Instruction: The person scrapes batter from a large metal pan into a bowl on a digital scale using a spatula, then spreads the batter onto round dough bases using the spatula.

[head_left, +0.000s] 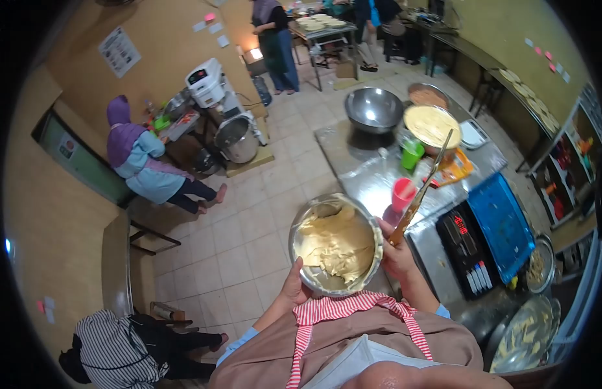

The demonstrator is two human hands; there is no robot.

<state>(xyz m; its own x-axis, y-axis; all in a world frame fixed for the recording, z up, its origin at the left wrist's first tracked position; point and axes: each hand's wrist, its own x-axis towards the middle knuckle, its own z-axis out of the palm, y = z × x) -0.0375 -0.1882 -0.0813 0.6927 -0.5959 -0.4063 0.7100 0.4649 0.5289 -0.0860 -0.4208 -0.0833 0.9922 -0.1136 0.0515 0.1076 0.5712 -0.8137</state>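
A metal mixing bowl (294,236) of pale yellow, creamy batter (333,243) is held in front of my apron. My left hand (295,283) is closed on its lower left rim, thumb on the edge. My right hand (397,256) supports the bowl's right side and also grips a long, narrow spatula (421,202) that points up and away over the table. Batter is smeared along the bowl's inner wall. Most of my fingers are hidden beneath the bowl.
On the metal table (353,165) stand a large steel bowl (373,110), a filled round pan (432,124), pink cup (403,193), green cup (412,154) and black scale (466,243). One person (142,155) works near a stand mixer (213,87); another (116,350) bends at lower left.
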